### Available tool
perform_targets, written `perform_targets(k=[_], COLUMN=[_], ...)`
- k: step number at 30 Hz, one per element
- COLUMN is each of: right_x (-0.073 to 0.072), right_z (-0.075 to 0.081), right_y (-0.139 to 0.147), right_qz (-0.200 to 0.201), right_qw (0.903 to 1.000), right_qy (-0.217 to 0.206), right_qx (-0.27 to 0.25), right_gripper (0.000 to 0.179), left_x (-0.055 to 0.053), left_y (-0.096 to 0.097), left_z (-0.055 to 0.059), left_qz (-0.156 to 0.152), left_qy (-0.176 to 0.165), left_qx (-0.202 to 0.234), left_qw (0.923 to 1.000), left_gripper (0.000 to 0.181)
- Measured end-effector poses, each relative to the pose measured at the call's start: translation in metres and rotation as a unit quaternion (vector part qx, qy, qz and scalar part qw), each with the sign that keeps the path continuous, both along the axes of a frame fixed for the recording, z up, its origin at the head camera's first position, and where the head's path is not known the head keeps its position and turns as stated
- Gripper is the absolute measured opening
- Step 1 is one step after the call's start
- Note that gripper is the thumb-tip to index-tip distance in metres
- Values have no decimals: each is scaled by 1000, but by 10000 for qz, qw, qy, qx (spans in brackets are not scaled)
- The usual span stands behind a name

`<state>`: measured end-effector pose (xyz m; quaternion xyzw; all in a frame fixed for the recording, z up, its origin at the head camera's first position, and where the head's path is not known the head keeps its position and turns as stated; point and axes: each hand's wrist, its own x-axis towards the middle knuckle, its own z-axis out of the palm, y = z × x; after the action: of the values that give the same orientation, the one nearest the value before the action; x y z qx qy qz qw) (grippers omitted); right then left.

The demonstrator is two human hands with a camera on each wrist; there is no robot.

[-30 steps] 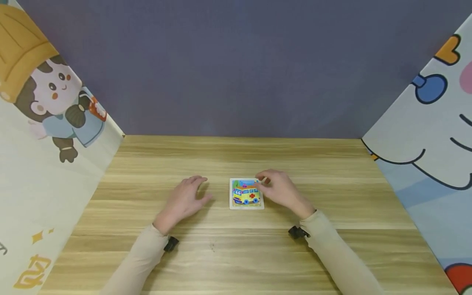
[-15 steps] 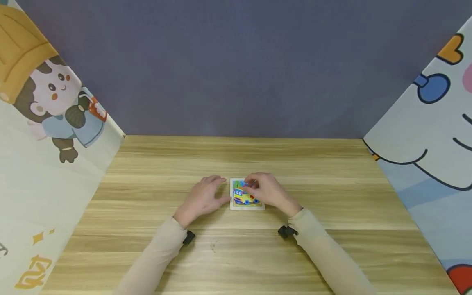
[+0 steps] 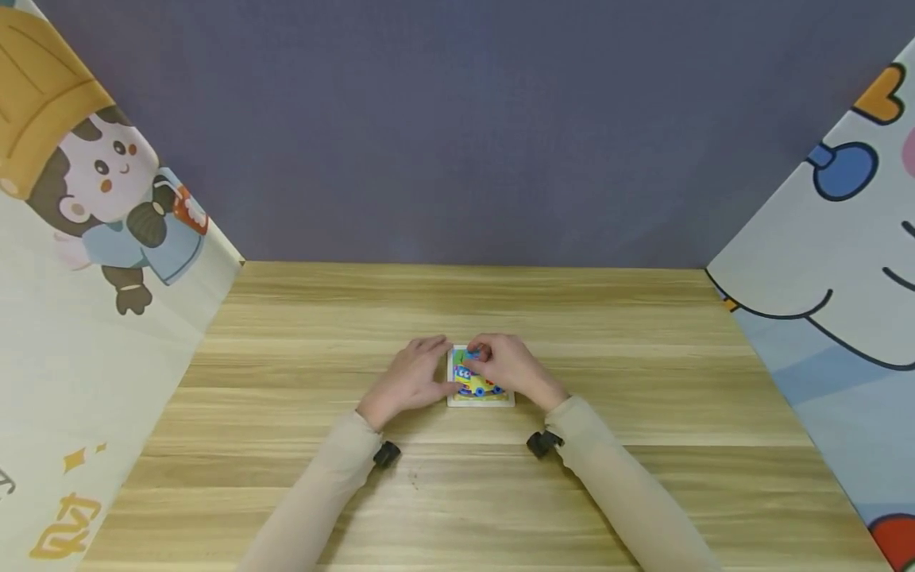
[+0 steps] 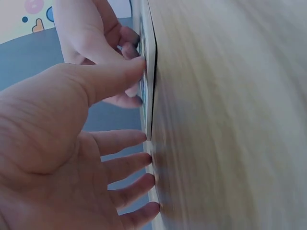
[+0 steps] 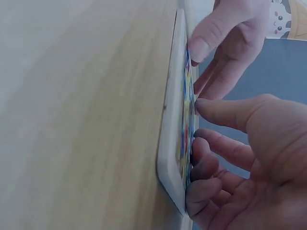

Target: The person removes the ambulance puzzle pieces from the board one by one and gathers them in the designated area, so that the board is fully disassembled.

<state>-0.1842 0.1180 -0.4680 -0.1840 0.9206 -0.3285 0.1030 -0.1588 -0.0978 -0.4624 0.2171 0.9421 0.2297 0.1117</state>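
A small square jigsaw puzzle [image 3: 480, 403] with a white rim lies flat on the table; its picture shows a cartoon ambulance. My left hand [image 3: 411, 377] is at its left side. In the left wrist view the thumb [image 4: 120, 76] touches the puzzle near its edge, and the straight fingers reach down to the table by a corner. My right hand [image 3: 511, 367] covers the puzzle's upper right part. In the right wrist view its thumb and index fingertip touch the picture with a gap between them, while the other fingers [image 5: 204, 191] bend loosely. No lifted piece is visible.
The wooden table [image 3: 443, 516] extends around the puzzle. A dark blue-grey panel [image 3: 457, 143] stands behind it. Cartoon-printed walls rise at the left [image 3: 43, 334] and right [image 3: 779, 238].
My left hand has moved right until it touches the puzzle's left side. My right hand has shifted left over the picture. The puzzle stays in about the same place.
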Motion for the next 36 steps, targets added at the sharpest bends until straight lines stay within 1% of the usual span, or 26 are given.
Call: perform_targets(k=[4, 10, 16, 20, 23, 25, 29, 31, 34, 36], right_x=[-2, -5, -11, -17, -22, -25, -28, -28, -24, -22], right_z=[2, 6, 14, 18, 19, 17, 11, 9, 8, 7], right_y=[-2, -1, -1, -5, -6, -5, -1, 1, 0, -1], right_qz=[130, 472, 495, 551, 627, 676, 680, 672, 619, 521], right_qw=[9998, 9980, 9945, 9926, 9917, 9910, 9890, 9879, 9890, 9906], right_qy=[-135, -240, -707, -837, -935, -1041, -1306, -1394, -1334, -1260], right_qx=[108, 342, 599, 680, 617, 509, 133, -50, -126, -95], right_gripper=[34, 37, 45, 43, 40, 39, 37, 32, 28, 31], left_x=[-2, -4, -5, -5, -5, -5, -5, -6, -7, -7], left_y=[3, 5, 8, 10, 11, 12, 12, 12, 11, 10], left_z=[1, -1, 0, 2, 3, 3, 3, 2, 2, 1], left_qz=[-24, 78, 95, 147, 188, 217, 273, 293, 308, 321], left_qy=[-135, -263, -345, -403, -402, -397, -427, -413, -394, -374], left_qx=[-67, -128, -163, -149, -169, -149, -121, -120, -147, -161], left_qw=[9999, 9995, 9992, 9990, 9989, 9989, 9986, 9986, 9986, 9987], left_gripper=[83, 85, 83, 84, 84, 84, 85, 84, 84, 84])
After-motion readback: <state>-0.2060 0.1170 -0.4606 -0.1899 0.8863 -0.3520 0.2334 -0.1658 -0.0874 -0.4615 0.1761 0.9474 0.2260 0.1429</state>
